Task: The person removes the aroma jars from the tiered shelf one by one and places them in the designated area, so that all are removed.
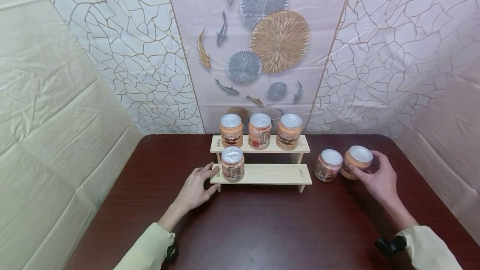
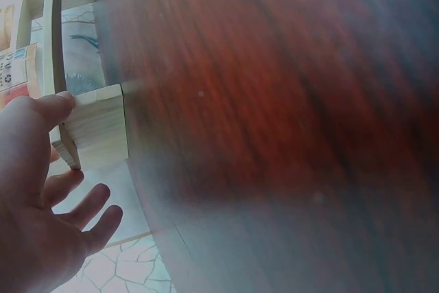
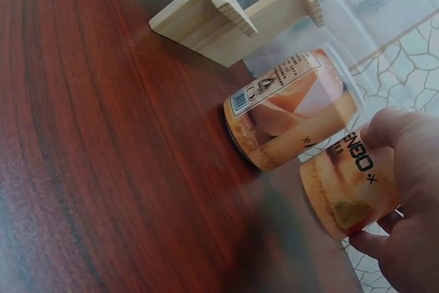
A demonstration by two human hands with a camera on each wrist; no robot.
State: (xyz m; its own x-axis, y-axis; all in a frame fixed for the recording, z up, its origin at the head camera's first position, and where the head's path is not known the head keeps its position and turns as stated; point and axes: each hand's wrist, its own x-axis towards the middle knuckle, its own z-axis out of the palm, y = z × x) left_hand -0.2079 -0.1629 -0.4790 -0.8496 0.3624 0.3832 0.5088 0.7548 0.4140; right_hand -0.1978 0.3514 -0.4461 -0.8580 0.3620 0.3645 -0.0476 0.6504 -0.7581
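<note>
My right hand (image 1: 383,180) grips a round jar (image 1: 359,157) with a silvery lid and an orange printed label, thumb on one side and fingers on the other. Close to its left, a second such jar (image 1: 328,166) stands on the table. In the right wrist view the held jar (image 3: 350,186) shows large dark lettering. At the left end of a two-step wooden rack (image 1: 270,173), my left hand (image 1: 195,188) pinches the lower board's corner between thumb and fingers. A jar (image 1: 233,165) stands on that lower board, right beside the fingers.
Three more jars stand in a row on the rack's upper board (image 1: 243,147). Everything rests on a dark red-brown wooden table (image 1: 255,224). Patterned cloth (image 1: 150,53) hangs behind the table, with pale cloth walls on both sides.
</note>
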